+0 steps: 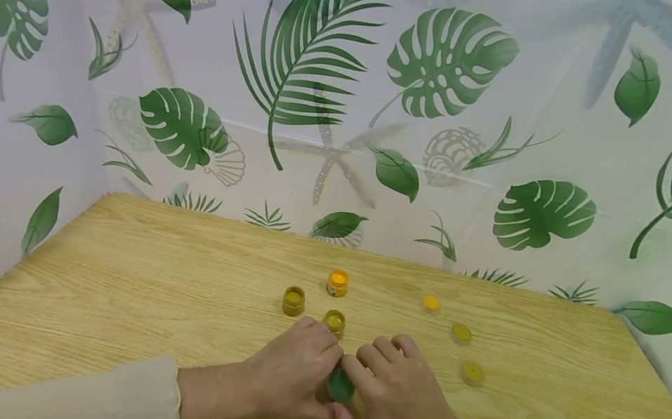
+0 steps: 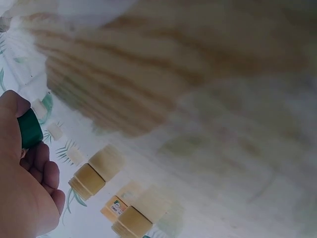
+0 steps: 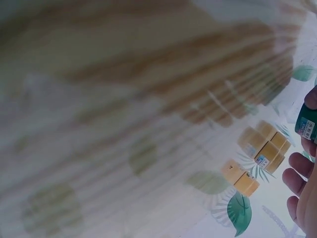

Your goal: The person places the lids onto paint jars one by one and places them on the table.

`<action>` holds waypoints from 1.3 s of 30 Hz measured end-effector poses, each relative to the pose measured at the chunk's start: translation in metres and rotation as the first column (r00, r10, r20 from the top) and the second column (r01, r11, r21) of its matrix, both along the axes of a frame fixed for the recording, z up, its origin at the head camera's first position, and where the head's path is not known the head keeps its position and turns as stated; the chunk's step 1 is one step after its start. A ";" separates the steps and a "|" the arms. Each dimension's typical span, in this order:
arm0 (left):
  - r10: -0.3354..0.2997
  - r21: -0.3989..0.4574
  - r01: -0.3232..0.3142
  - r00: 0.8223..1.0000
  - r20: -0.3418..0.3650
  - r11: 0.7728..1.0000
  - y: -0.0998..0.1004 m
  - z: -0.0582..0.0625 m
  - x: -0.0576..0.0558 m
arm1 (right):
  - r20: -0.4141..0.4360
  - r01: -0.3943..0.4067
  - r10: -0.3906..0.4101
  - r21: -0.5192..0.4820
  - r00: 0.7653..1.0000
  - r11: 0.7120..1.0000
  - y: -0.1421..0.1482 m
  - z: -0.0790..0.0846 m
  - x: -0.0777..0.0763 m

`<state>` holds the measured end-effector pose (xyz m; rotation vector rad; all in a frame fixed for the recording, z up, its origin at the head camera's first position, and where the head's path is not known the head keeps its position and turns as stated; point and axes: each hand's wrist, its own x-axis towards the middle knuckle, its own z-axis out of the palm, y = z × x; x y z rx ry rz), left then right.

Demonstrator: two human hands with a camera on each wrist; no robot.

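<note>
A small green jar (image 1: 341, 385) is held between the two hands at the near middle of the table (image 1: 177, 252), and a pale printed label (image 3: 308, 129) can be made out on its side. It is judged to be light and stiff, with a smooth wall that may slip a little under the fingers; if it is glass or thin plastic, some care is called for. It is best taken round its side wall, with the jar kept level. Whether its top is covered cannot be told for certain.

The jar is gripped from the left by the left hand (image 1: 295, 374), with the thumb at the near side and the fingers curled at the far side. From the right it is pinched likewise by the right hand (image 1: 401, 395), whose fingers are bent, not spread.

Just beyond the left hand's knuckles, a near olive jar (image 1: 334, 321) is partly hidden. Farther left another olive jar (image 1: 293, 302) is seen, and farthest an orange jar (image 1: 337, 284); all three are uncapped. To the right, well apart from these, an orange lid (image 1: 431, 303) and two olive lids (image 1: 461, 334) are laid in a slanting row. Beyond the table a leaf-printed cloth (image 1: 214, 73) is hung.
</note>
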<state>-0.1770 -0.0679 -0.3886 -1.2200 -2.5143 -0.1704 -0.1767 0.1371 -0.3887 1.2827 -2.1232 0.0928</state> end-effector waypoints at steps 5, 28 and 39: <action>0.003 0.023 -0.003 1.000 0.000 1.000 0.000 0.000 0.000 | 0.011 0.007 -0.007 0.023 1.000 1.000 0.000 0.000 0.000; -0.022 0.005 0.022 0.999 -0.037 1.000 0.005 -0.002 0.000 | -0.079 -0.062 0.066 0.048 0.995 0.997 -0.001 0.000 -0.003; -0.013 0.023 0.014 0.999 -0.049 1.000 0.004 -0.002 0.001 | -0.068 -0.057 0.059 0.030 0.996 0.998 0.000 -0.002 -0.007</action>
